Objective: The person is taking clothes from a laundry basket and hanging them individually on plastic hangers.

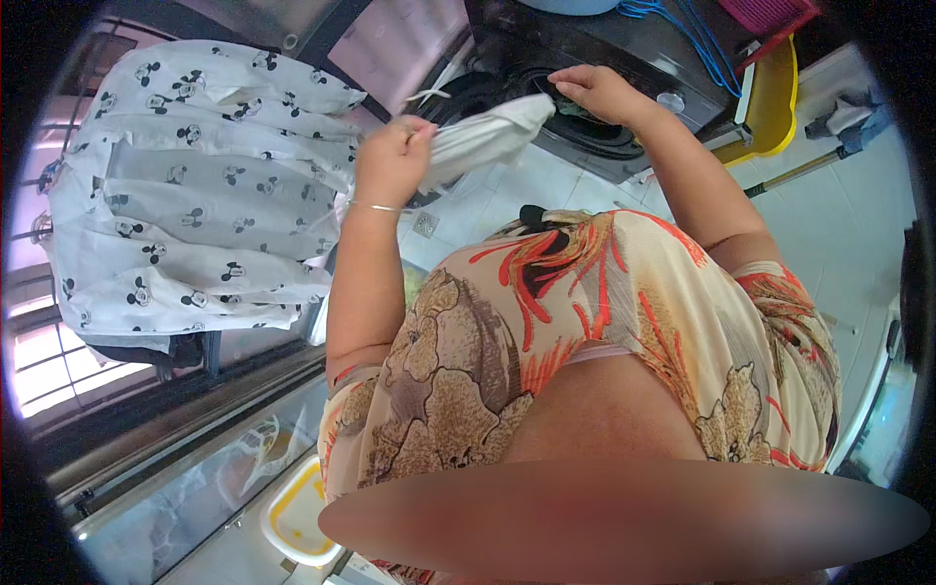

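Note:
My left hand (395,157) is closed on one end of a white cloth garment (486,139), which stretches to the right. The cloth's far end lies close to my right hand (596,91), whose thumb and fingertips are near each other; whether they touch the cloth or hold anything, I cannot tell. Under my right hand is the open round mouth of a black machine, probably a washer (599,139). To the left of my left hand hangs a white shirt with a black cartoon mouse print (219,183), spread out in front of a barred window.
Blue hangers (695,36) lie on the black machine top, near a pink basket (775,14). A yellow plastic container (782,102) stands at the right, with a pole (797,172) beside it. A floor drain (425,224) sits in the tiles. At lower left is a white and yellow tub (300,512).

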A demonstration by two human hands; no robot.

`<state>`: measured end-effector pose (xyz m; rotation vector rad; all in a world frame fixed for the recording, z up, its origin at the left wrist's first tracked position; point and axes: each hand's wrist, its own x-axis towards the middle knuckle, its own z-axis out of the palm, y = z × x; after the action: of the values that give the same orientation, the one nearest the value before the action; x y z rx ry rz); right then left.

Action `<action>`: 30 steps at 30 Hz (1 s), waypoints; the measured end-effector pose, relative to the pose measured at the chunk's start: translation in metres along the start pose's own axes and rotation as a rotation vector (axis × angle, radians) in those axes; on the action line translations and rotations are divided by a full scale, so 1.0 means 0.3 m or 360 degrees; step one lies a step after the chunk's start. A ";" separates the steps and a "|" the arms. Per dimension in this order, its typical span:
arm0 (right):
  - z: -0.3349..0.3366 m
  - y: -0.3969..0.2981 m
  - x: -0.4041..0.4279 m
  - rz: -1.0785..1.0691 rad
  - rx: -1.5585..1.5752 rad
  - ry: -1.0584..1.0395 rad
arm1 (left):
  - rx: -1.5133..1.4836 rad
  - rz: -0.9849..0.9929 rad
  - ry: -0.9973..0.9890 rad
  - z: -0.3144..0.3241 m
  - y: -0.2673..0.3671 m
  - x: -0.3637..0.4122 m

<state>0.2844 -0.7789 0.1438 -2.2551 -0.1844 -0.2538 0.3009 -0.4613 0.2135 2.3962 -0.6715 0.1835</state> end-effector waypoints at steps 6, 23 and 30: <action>-0.006 0.067 -0.049 0.0483 0.0857 -0.0407 | -0.0648 -0.0278 0.0181 -0.026 -0.059 -0.010; 0.116 0.050 -0.137 0.0653 0.0652 0.0048 | -0.1570 -0.0572 0.0130 -0.031 -0.241 -0.189; 0.195 -0.079 -0.190 0.0275 0.1679 0.0025 | -0.1427 -0.0513 0.0194 -0.049 -0.210 -0.189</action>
<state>0.2309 -0.7215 0.1107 -1.2096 -0.0789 -0.0474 0.2846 -0.3863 0.1744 1.5730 -0.2150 -0.0981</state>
